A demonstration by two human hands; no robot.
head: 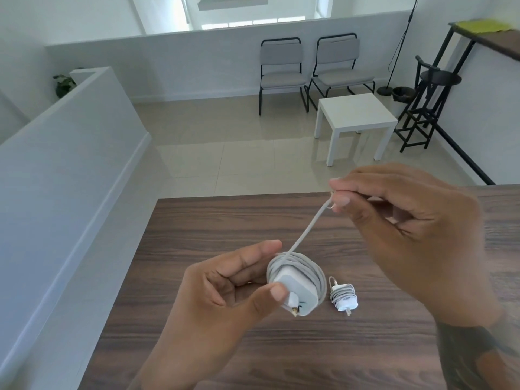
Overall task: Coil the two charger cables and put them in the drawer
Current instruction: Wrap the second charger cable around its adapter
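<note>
My left hand (225, 288) grips the big charger (298, 288) (cable wound round); my right hand (408, 237) pinches its cable end (332, 199) above the bench (197, 220).

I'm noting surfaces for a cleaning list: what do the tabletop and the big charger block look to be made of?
The dark brown wood-grain tabletop looks like laminate or veneer: regular streaked grain, matte with soft sheen. The large white charger block looks like smooth moulded plastic, with rounded corners and an even glossy white face. Its grey wound cable seems rubbery-coated.
</note>
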